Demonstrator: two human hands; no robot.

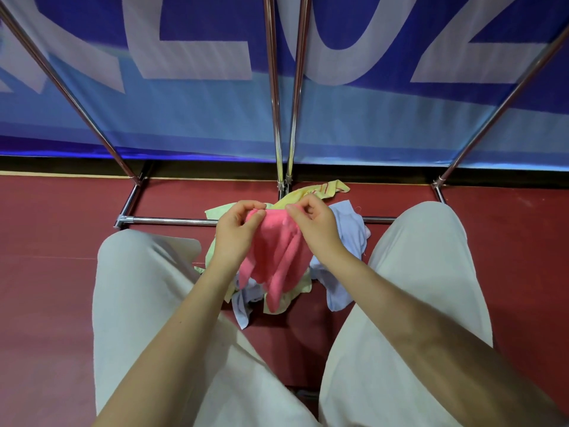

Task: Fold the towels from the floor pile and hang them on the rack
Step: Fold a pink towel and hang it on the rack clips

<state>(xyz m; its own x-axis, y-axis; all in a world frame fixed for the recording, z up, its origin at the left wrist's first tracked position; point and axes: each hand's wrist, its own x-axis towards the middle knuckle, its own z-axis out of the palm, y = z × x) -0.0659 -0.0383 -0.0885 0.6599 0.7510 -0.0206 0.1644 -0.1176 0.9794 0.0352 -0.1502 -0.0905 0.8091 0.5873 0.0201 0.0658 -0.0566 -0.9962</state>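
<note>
Open red floor is seen at nine o'clock and three o'clock, outside the knees. Passage toward twelve o'clock is barred low down by the horizontal rack rail, with two upright poles standing close together just behind the towel pile. Slanted poles cross at ten and two o'clock. Between the knees, the floor is covered by the pile. The banner closes the far side.
</note>
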